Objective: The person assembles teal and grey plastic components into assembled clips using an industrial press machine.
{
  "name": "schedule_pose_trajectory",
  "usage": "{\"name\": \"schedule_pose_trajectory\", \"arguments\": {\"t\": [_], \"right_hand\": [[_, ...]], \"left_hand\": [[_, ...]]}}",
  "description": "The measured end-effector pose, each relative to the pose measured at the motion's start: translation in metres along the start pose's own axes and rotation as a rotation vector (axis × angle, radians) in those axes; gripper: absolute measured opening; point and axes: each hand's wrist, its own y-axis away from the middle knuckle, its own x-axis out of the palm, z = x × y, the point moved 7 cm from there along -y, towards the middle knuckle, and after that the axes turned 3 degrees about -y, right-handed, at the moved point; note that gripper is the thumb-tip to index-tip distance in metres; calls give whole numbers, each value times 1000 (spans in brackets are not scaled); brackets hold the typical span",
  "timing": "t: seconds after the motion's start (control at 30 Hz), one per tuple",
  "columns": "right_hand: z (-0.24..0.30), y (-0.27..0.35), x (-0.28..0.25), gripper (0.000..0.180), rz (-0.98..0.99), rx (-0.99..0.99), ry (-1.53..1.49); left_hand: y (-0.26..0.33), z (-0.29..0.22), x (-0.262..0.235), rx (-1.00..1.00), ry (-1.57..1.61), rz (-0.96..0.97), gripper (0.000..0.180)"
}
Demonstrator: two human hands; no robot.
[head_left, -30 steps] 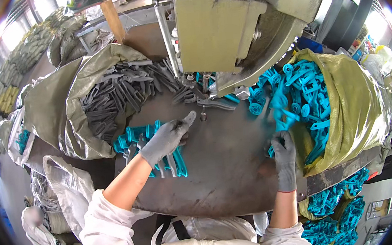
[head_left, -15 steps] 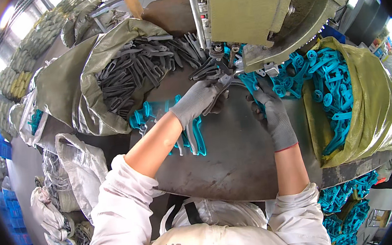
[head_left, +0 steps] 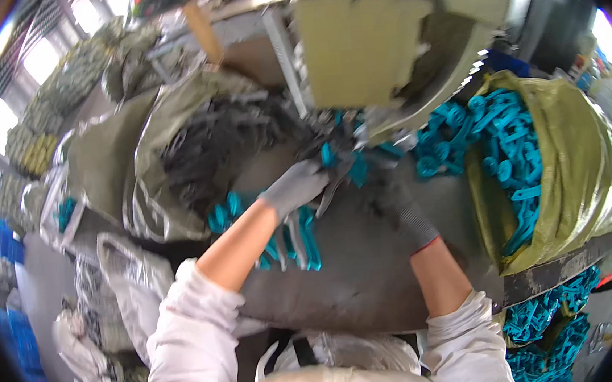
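My left hand [head_left: 295, 187], in a grey glove, is closed on a dark grey curved plastic handle piece [head_left: 331, 187] below the machine. A teal plastic piece [head_left: 359, 169] is at the far end of it, blurred; whether they are joined I cannot make out. My right hand [head_left: 396, 201], gloved too, is over the table just right of these pieces. Motion smears its fingers, so what it holds does not show. Beside my left forearm lie several teal and grey assembled pieces [head_left: 299, 242] in a row.
A machine with a yellowish cover [head_left: 359, 48] overhangs the dark table [head_left: 344, 289]. At left, an open sack [head_left: 147, 183] spills dark grey pieces [head_left: 207, 145]. A green-yellow sack [head_left: 573, 167] with teal pieces [head_left: 509, 144] stands at right. More teal pieces [head_left: 550, 322] lie below the table's right edge.
My right hand has come away from the teal piece under the machine and moved down and left. My left hand stays near the machine. The whole view has shifted and blurred.
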Motion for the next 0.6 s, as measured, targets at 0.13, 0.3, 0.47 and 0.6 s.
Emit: {"name": "schedule_pose_trajectory", "arguments": {"t": [0.13,0.3,0.47,0.6], "right_hand": [[1,15,15,49,114,209,-138],[5,16,20,58,95,150,-273],[14,25,17,60,21,138,-327],[40,26,17,61,38,53,-164]], "left_hand": [[53,108,36,-648,188,93,28],[104,153,67,-1010,402,81,45],[109,156,77,-1065,393,17,53],[120,168,82,-1140,476,-87,72]]}}
